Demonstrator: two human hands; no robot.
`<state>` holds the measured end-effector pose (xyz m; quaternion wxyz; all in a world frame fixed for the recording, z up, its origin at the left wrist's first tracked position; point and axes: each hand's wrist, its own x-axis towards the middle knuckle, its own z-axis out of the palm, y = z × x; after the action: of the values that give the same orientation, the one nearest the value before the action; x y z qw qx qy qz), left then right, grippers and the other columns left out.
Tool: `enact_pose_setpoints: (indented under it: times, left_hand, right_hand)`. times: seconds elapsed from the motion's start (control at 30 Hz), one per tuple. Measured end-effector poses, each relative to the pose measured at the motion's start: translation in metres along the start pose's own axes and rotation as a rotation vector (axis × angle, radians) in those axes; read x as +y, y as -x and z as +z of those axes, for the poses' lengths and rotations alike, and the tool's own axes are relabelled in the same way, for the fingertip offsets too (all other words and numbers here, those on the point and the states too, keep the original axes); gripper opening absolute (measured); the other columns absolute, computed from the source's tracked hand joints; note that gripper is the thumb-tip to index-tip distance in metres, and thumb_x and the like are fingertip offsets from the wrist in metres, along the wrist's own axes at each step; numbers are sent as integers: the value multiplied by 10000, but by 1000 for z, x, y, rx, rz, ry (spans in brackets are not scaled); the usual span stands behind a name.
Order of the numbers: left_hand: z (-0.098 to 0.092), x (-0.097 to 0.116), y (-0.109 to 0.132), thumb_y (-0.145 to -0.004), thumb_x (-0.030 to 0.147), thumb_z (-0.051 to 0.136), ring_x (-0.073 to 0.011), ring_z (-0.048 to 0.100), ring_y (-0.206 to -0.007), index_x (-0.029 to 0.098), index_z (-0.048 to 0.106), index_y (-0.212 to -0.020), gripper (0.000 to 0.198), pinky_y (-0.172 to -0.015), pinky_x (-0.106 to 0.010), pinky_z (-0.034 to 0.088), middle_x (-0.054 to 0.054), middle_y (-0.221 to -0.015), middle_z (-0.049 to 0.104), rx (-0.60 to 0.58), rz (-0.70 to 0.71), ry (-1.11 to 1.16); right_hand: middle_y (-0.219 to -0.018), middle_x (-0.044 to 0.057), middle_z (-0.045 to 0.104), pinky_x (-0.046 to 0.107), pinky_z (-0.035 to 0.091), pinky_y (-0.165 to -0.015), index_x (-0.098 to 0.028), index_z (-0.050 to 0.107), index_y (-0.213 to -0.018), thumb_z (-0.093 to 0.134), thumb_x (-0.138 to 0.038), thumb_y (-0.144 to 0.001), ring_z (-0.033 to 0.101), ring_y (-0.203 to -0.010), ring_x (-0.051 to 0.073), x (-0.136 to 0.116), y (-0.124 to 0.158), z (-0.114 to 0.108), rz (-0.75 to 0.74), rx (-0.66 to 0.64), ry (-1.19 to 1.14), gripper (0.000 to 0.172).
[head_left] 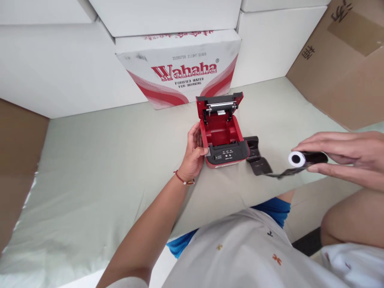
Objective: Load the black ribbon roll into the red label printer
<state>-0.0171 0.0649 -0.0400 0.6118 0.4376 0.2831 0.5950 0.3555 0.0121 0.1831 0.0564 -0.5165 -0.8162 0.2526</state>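
Observation:
A small red and black receipt printer (225,154) stands on the cloth-covered table with its lid (220,105) raised. Its red paper bay (220,136) shows nothing inside. My left hand (195,154) grips the printer's left side, thumb on the front corner. Off to the right, my right hand (348,156) pinches a paper roll (297,159) with a white end, a dark core and a dark outer side. A black case with a strap (259,164) lies against the printer's right side. Its blurred strap stretches toward the roll; whether they touch I cannot tell.
A white and red water carton (186,72) stands behind the printer, against white boxes (168,16). Brown cardboard boxes (339,72) flank the table on the right and left. The pale green cloth (105,168) covers the table, whose front edge is close to my body.

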Motion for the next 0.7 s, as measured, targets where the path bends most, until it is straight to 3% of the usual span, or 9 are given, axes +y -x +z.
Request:
enact_pose_setpoints:
  times: [0.07, 0.13, 0.23, 0.33, 0.4, 0.5, 0.6, 0.7]
  left_hand:
    - [0, -2, 0, -728, 574, 965, -357, 365, -1686, 423, 522, -1558, 953, -1396, -544, 330, -30, -1774, 450, -4, 17, -34]
    - [2, -3, 4, -762, 620, 933, -359, 393, -1666, 418, 527, -1545, 905, -1375, -545, 358, -35, -1749, 471, 11, 46, -81]
    - [11, 1, 18, -922, 643, 791, -356, 453, -1606, 383, 571, -1490, 663, -1310, -561, 431, -63, -1647, 529, 145, 167, -284]
    - [23, 14, 37, -1069, 462, 637, -331, 519, -1498, 352, 624, -1451, 398, -1291, -591, 428, -87, -1516, 569, 335, 447, -684]
    - [30, 23, 46, -1069, 346, 606, -327, 558, -1438, 360, 630, -1482, 413, -1305, -605, 402, -84, -1455, 595, 298, 655, -893]
    - [36, 30, 53, -1015, 228, 613, -325, 609, -1385, 378, 588, -1583, 588, -1241, -543, 456, -80, -1407, 662, 117, 821, -1110]
    - [41, 29, 56, -968, 201, 659, -307, 680, -1285, 399, 550, -1637, 706, -1159, -478, 475, -57, -1313, 756, -38, 833, -1202]
    - [45, 25, 58, -968, 220, 670, -293, 723, -1200, 399, 563, -1630, 695, -1126, -462, 465, -42, -1222, 806, -79, 822, -1285]
  right_hand:
    - [-1267, 56, 832, 478, 611, -747, -572, 808, -1322, 696, -569, -992, 800, -991, 309, -29, -26, -3, -85, -64, -29, 348]
    - [-1205, 44, 834, 450, 628, -828, -432, 846, -1282, 657, -487, -1025, 790, -960, 280, -55, -65, 9, -176, -127, -11, 324]
    - [-1261, 71, 824, 422, 592, -973, -285, 816, -1324, 636, -275, -998, 777, -1075, 279, -83, -121, 45, -225, -6, 69, 372]
    - [-1399, 130, 784, 423, 568, -971, -211, 770, -1401, 610, -206, -1017, 753, -1209, 331, -95, -154, 80, -117, 61, 233, 416]
    - [-1450, 146, 762, 420, 565, -901, -199, 751, -1430, 590, -196, -1027, 754, -1210, 351, -97, -164, 93, -74, 81, 296, 434]
    - [-1441, 143, 770, 406, 547, -816, -206, 759, -1400, 587, -175, -1013, 772, -1140, 343, -99, -171, 100, -54, 93, 348, 425]
    - [-1325, 135, 819, 391, 529, -767, -229, 768, -1369, 597, -160, -1006, 778, -1066, 323, -102, -178, 100, -12, 104, 393, 407]
    - [-1249, 133, 843, 387, 521, -735, -258, 781, -1342, 583, -179, -1031, 784, -1028, 323, -105, -182, 98, 43, 79, 421, 377]
